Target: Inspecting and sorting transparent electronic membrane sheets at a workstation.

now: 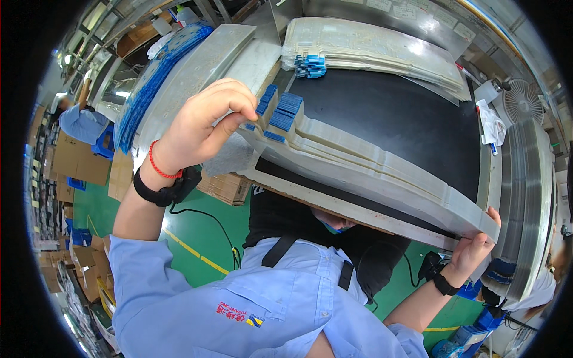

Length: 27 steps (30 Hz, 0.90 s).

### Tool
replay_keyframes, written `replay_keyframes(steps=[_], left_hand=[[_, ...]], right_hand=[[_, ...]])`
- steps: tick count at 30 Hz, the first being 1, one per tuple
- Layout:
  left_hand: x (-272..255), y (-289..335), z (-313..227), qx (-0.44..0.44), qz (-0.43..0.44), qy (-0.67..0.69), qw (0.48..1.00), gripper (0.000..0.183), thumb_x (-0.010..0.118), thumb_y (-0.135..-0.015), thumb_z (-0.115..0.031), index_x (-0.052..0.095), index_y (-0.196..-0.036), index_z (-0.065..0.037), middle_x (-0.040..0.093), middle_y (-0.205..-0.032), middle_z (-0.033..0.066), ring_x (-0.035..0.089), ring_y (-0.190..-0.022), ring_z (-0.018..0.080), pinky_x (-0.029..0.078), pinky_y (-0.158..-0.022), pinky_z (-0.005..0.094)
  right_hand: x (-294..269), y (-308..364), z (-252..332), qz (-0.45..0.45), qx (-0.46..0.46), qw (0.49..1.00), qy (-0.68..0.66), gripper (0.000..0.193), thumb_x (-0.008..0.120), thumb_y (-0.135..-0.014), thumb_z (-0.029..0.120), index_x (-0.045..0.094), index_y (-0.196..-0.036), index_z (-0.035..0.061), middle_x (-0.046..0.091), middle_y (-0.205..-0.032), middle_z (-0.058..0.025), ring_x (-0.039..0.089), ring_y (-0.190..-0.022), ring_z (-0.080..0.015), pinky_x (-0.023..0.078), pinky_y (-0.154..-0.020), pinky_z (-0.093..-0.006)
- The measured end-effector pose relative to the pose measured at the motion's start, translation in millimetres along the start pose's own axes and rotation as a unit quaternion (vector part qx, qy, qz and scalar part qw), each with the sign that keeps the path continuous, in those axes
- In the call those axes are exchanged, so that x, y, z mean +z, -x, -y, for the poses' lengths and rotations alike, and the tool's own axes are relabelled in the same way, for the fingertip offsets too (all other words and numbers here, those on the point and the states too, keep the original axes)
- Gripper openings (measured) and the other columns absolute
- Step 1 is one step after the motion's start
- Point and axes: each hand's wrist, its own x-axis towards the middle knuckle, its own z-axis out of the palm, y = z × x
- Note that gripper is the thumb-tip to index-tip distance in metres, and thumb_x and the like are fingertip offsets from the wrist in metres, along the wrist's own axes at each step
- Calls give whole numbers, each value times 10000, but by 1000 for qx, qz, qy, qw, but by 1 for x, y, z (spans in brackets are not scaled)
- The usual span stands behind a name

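A: Picture twelve at the top of the view. Where are the long sheets?

B: The stack of cloudy sheets goes from eleven o'clock to just past three. It is by the near edge of the black table top.

A: What are the hands doing?

B: The left hand, at ten o'clock, pinches the end by the blue tabs. The right hand, near half past three, grips the other end, thumb in front.

A: What could go wrong?

B: The sheets look bendy, so the middle could sag or spread if one end gets loose. The left pinch looks small, so some sheets might slip out. A bump could send them off the near edge. Thin edges might nick bare fingers, too.

A: Is anything in the way?

B: A flat pile at one o'clock fills the far side. A tall row of sheets at three is close to the right hand, so a swing could knock it. The black cord at eight might catch. The fan, past two, could ruffle sheets. I can't tell if it's on.
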Motion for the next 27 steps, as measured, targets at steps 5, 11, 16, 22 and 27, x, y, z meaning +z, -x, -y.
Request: replay_keyframes(steps=[5, 11, 16, 22, 27], left_hand=[[2, 2, 0, 6, -11, -12, 1000, 150, 540, -743, 89, 538, -845, -22, 558, -825, 87, 540, -810, 247, 436, -743, 322], [10, 4, 1, 14, -44, -25, 999, 171, 526, -739, 104, 533, -860, -17, 556, -823, 101, 542, -805, 250, 435, -731, 318], [12, 6, 3, 10, -51, -37, 998, 178, 534, -742, 96, 541, -879, -18, 561, -845, 106, 545, -812, 248, 434, -734, 314], [14, 7, 1, -28, -62, 13, 998, 141, 539, -767, 53, 554, -891, -12, 567, -883, 99, 549, -824, 226, 432, -759, 301], [15, 11, 4, -46, -74, 39, 995, 103, 538, -791, 18, 559, -888, -9, 571, -891, 98, 553, -830, 210, 433, -757, 294]], right_hand=[[-2, 0, -1, 1, 4, 1000, -5, 790, 729, -630, 508, 453, -1174, 5, 498, -950, -35, 505, -897, -124, 402, -800, -238], [-2, 1, -1, 3, 1, 1000, -5, 793, 728, -637, 506, 445, -1180, 2, 501, -957, -41, 506, -902, -130, 401, -809, -248], [-2, 1, -1, 5, 0, 1000, -3, 794, 728, -637, 508, 445, -1182, 4, 503, -958, -42, 508, -908, -134, 401, -817, -255], [-2, 1, -1, -2, 6, 1000, -2, 795, 730, -627, 516, 456, -1175, 9, 503, -959, -41, 510, -909, -134, 407, -813, -255], [0, 1, -1, 2, 5, 1000, -7, 790, 730, -632, 509, 454, -1177, 8, 504, -954, -40, 511, -907, -133, 409, -810, -252]])
